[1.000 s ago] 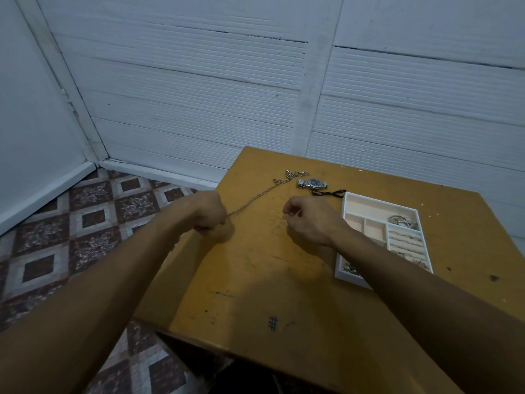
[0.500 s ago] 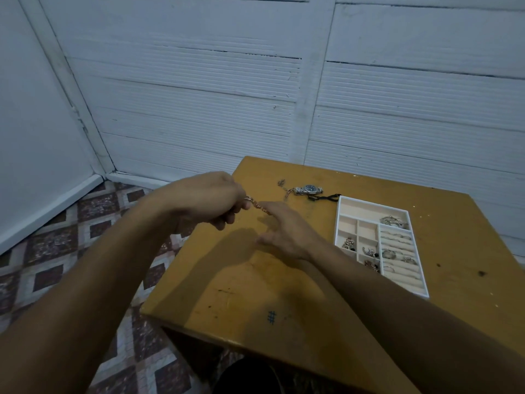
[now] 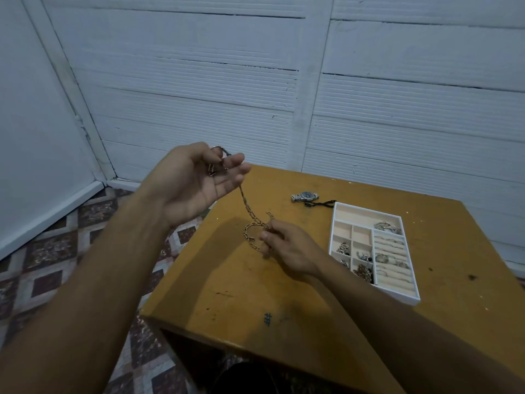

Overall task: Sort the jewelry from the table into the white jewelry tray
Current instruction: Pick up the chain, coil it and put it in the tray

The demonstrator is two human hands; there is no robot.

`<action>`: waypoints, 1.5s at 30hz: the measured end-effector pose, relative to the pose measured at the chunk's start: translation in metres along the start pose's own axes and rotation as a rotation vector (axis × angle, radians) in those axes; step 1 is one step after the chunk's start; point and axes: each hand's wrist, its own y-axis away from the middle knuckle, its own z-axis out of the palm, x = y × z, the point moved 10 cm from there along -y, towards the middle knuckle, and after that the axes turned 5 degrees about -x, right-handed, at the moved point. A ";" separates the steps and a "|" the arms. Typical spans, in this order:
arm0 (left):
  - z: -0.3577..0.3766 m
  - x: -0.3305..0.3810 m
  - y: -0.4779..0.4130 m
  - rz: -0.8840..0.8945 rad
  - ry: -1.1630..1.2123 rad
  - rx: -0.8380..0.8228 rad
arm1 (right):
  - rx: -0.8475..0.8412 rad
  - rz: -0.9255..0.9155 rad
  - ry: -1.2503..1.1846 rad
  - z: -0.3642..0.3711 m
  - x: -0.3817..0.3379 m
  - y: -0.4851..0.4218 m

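A gold link chain hangs between my two hands above the wooden table. My left hand is raised, palm up, with one end of the chain gathered under its thumb and fingers. Lower down, my right hand pinches the other part of the chain, which loops just above the tabletop. The white jewelry tray sits to the right of my right hand, with rings and other pieces in several compartments. A silver wristwatch and a black cord lie on the table behind it.
The table stands near a white panelled wall, with patterned floor tiles to its left. The table's near edge drops off below my forearms. A small ink mark is on the tabletop in front.
The chain has been lifted off the table. My left hand rose and turned palm up with one end, while my right hand moved down and right, gathering the rest.
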 end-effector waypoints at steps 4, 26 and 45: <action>-0.001 -0.012 -0.009 0.024 0.289 0.061 | 0.009 0.030 -0.157 0.000 0.006 0.008; -0.043 -0.083 0.036 -0.297 -0.597 0.224 | 0.129 0.099 -0.171 -0.096 -0.075 0.044; -0.094 -0.125 0.022 -0.202 -0.154 0.513 | -0.123 0.230 0.060 -0.121 -0.120 0.101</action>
